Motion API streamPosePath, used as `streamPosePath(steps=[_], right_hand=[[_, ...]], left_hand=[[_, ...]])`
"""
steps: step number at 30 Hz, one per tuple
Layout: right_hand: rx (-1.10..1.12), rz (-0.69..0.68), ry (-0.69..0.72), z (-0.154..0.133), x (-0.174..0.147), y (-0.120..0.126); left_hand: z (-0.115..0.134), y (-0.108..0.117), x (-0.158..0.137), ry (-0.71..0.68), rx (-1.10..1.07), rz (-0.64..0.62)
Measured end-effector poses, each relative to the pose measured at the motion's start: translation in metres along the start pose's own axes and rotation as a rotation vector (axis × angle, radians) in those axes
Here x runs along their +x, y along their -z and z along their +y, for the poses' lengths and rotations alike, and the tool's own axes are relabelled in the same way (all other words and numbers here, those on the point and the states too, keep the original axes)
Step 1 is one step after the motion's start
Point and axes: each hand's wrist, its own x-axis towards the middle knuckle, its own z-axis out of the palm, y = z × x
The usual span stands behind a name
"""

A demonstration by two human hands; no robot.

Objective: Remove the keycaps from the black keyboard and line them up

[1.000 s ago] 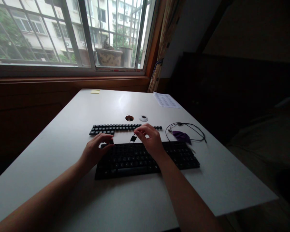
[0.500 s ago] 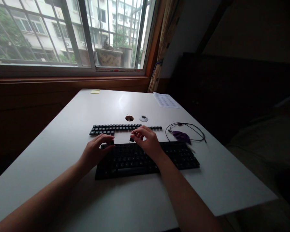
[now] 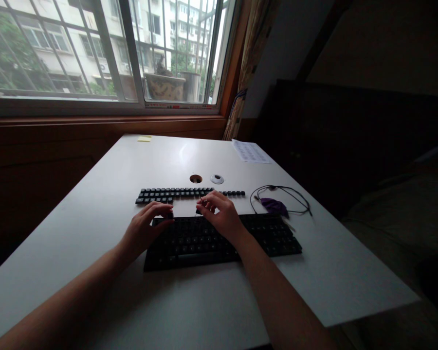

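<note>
Two-handed work above a black keyboard (image 3: 219, 247), which lies on the white tabletop (image 3: 95, 204) at the centre of the frame. Our left hand (image 3: 146, 224), left of centre, pinches what appears to be a small dark piece (image 3: 170, 215) between thumb and fingertips, over the keyboard's upper-left corner. Our right hand (image 3: 222, 212), near the middle, draws its fingertips together around a small black keycap (image 3: 198, 211); a thin wire (image 3: 196, 214) seems to show beside it, though the grip is partly hidden. Loose keycaps (image 3: 156, 194) stand in rows just beyond the keyboard. For good control, we should keep each pinch light, holding a cap by its sides and steadying it with the thumb so that it does not spring away. Working low, we limit any drop; keeping the wire clear of the exposed keyboard, we lessen the risk of a snag. Our wrists are best kept off the standing rows, which a brush could scatter.
</note>
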Motion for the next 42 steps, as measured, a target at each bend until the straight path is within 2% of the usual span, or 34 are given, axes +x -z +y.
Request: streamPosePath(steps=[8,15,20,31,42], right_hand=[[-0.062,0.040,0.029,-0.008,0.001,0.004],[-0.108,-0.077,0.083,-0.005,-0.004,-0.004],[-0.096,-0.074,0.078,-0.007,-0.005,-0.011],[-0.067,-0.256,0.098,-0.011,-0.009,-0.025],[-0.118,-0.272,0.115,-0.010,-0.011,-0.027]], left_hand=[[0.000,0.003,0.002,-0.027,-0.021,0.068],[0.007,0.005,0.001,-0.064,-0.036,0.031],[0.004,0.004,-0.003,-0.066,-0.077,0.022],[0.008,0.003,-0.005,-0.108,-0.097,-0.006],[0.007,0.001,-0.005,-0.114,-0.096,-0.011]])
